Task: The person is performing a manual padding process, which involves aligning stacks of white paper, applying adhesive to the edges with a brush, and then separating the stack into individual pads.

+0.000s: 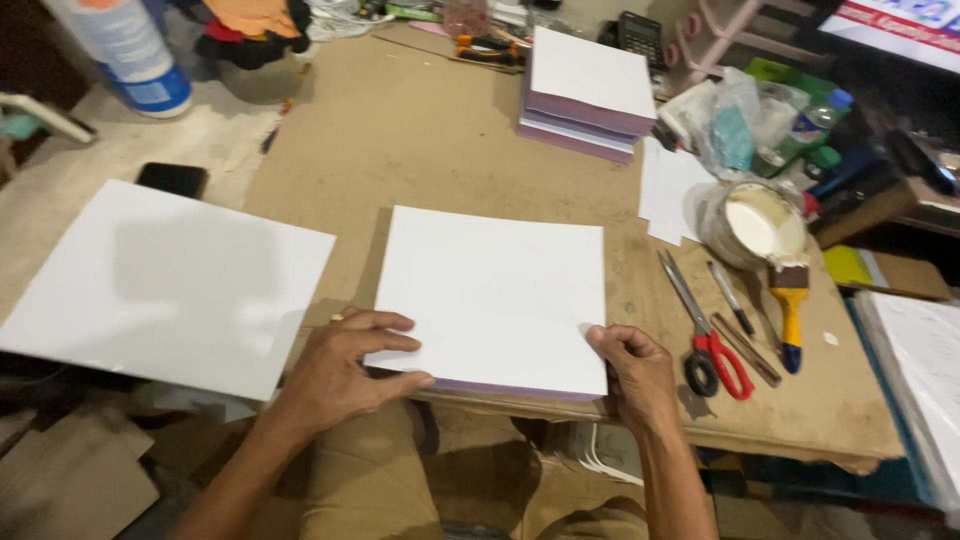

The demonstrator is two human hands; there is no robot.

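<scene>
A stack of white square sheets with a purple edge (495, 290) lies on the brown cardboard worktop (400, 130) in front of me. My left hand (345, 370) grips the stack's near left corner, thumb under and fingers on top. My right hand (635, 365) pinches the stack's near right corner. A large white sheet (165, 285) lies flat to the left, apart from both hands.
A second white and purple stack (585, 95) sits at the back. Red-handled scissors (705, 335), a pen, a yellow-handled brush (790, 300) and a tub of white glue (755, 225) lie to the right. A black phone (172, 178) rests at the left, near a white bottle (130, 50).
</scene>
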